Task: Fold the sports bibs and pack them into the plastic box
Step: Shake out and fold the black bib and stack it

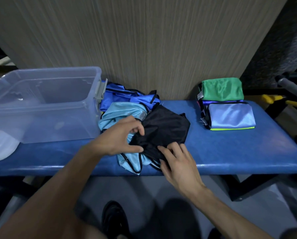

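At frame center, the left hand [117, 136] and right hand [176, 160] each pinched the black bib [165, 128] with curled fingers.

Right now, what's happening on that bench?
A person is picking a black bib off an unfolded pile on the blue bench. The left hand pinches its edge and the right hand grips its near edge. Folded bibs sit stacked to the right. The plastic box on the left holds no bibs yet.
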`<action>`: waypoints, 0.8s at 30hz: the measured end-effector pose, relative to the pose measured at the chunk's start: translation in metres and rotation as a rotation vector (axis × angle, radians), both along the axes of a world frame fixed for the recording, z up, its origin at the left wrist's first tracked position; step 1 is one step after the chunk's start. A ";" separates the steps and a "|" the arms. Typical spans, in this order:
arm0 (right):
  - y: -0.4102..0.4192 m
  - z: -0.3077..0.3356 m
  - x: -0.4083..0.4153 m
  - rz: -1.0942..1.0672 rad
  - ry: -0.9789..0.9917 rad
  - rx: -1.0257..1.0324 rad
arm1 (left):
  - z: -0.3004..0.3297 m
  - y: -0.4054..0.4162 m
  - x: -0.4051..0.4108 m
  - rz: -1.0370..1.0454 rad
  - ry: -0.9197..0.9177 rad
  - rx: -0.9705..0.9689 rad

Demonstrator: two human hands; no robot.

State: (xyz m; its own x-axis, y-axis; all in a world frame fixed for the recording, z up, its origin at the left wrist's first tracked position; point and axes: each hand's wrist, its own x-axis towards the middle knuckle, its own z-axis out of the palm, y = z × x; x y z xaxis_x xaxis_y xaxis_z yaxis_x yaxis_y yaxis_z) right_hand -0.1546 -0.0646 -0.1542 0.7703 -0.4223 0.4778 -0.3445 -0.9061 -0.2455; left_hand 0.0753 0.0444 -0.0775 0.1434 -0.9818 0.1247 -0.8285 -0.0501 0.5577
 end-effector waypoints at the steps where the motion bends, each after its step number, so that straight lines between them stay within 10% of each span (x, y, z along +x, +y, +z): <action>1: -0.001 0.000 0.000 0.004 -0.002 0.001 | -0.004 -0.001 -0.003 -0.009 -0.051 -0.033; 24: -0.020 -0.009 -0.029 0.166 0.017 -0.246 | -0.018 0.006 -0.006 -0.025 -0.370 0.067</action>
State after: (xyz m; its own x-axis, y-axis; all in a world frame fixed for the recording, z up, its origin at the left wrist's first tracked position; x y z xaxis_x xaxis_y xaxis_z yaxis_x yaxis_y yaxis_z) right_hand -0.1836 -0.0847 -0.1631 0.8281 -0.1634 0.5362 -0.1891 -0.9819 -0.0073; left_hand 0.0694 0.0500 -0.0957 0.0762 -0.9922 0.0989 -0.9749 -0.0533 0.2162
